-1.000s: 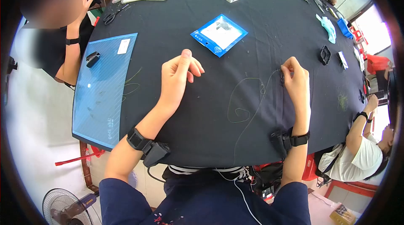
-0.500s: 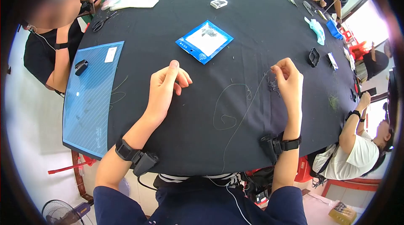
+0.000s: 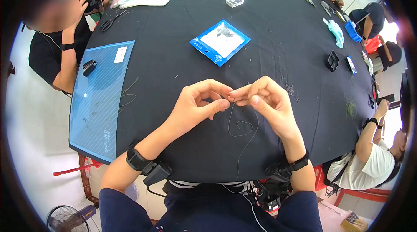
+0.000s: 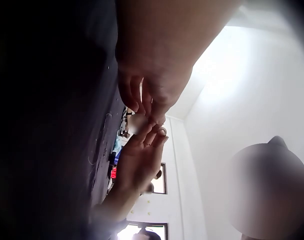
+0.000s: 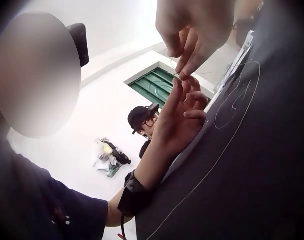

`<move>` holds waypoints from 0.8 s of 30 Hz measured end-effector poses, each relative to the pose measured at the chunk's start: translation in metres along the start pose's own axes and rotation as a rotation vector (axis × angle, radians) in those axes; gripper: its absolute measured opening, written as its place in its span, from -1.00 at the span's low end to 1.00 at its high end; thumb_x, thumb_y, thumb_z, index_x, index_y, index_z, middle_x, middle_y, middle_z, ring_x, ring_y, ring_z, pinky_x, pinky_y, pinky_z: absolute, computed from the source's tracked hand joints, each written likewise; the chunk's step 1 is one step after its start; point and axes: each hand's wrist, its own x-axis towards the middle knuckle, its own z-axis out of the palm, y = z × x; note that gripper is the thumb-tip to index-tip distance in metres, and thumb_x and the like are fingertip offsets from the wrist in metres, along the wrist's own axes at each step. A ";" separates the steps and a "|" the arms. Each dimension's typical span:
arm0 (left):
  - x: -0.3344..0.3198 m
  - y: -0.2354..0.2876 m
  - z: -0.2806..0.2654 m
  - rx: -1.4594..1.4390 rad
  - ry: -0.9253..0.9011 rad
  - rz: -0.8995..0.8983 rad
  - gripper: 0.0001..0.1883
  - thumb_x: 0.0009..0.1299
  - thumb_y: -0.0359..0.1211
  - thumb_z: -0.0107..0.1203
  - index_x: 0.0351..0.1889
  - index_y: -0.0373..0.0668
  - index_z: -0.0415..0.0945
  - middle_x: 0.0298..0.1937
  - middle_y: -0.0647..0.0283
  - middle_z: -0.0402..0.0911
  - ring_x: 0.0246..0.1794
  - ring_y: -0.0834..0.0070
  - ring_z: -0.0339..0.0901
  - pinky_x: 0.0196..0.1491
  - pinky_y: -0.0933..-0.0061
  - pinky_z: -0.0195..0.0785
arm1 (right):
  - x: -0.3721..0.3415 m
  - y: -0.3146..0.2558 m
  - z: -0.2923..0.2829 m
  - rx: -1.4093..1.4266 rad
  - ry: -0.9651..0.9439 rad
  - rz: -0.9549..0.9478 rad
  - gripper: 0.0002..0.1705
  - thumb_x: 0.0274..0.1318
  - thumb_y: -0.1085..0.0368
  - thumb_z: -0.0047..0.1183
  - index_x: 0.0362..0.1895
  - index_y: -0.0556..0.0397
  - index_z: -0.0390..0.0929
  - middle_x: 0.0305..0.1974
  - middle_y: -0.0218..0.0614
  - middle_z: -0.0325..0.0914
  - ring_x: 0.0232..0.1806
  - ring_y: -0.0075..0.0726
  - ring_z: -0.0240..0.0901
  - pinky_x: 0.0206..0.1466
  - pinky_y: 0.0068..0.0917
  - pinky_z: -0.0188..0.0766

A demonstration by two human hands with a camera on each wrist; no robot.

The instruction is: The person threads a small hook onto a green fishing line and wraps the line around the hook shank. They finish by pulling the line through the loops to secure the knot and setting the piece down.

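The left hand and the right hand meet above the black-clothed table, fingertips to fingertips; the left forearm slants up from about seven o'clock, the right from about five; the left forefinger and thumb curve toward each other with a narrow gap, and one cannot tell whether they have caught the thread; the right hand pinches that thread in its fingers, the exact spot of the grip being too fine to make out.

The thread hangs from the fingertips and lies on the cloth at six o'clock from them, one loose curl in it, its tail trailing on toward the near table edge; in the right wrist view a fine strand also shows beside the joined fingertips.

Counting from the fingertips, a blue and white packet lies at twelve o'clock, with a small white box beyond it; a dark tangle sits at three, near the right hand; a black container stands at two; a clear blue folder lies at nine, a small black stapler on it; scissors lie at ten; a person in a white shirt sits at four.
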 end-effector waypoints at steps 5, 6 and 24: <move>-0.001 0.000 -0.002 0.084 0.052 0.031 -0.81 0.29 -0.37 0.22 -0.20 -0.23 0.55 -0.24 0.33 0.60 -0.34 0.74 0.51 -0.51 0.76 0.28 | 0.000 0.004 0.009 0.043 0.023 0.028 -0.89 0.28 0.36 -0.05 -0.19 0.16 0.41 -0.07 -0.03 0.56 0.01 -0.30 0.51 0.10 -0.34 0.46; -0.001 0.000 -0.001 0.107 0.079 0.050 -0.82 0.29 -0.36 0.22 -0.21 -0.23 0.55 -0.26 0.33 0.61 -0.35 0.74 0.50 -0.52 0.77 0.27 | 0.000 0.004 0.010 0.044 0.027 0.026 -0.89 0.28 0.36 -0.05 -0.19 0.15 0.41 -0.06 -0.04 0.56 0.01 -0.30 0.51 0.10 -0.34 0.47; -0.004 0.004 0.000 0.053 -0.125 -0.134 -0.83 0.38 -0.29 0.12 -0.32 -0.21 0.55 -0.42 0.38 0.58 -0.47 0.76 0.45 -0.51 0.75 0.26 | -0.001 0.006 0.007 -0.455 0.074 -0.189 -0.90 0.01 0.53 0.14 -0.32 0.15 0.56 -0.29 -0.29 0.61 -0.25 -0.42 0.57 -0.18 -0.52 0.48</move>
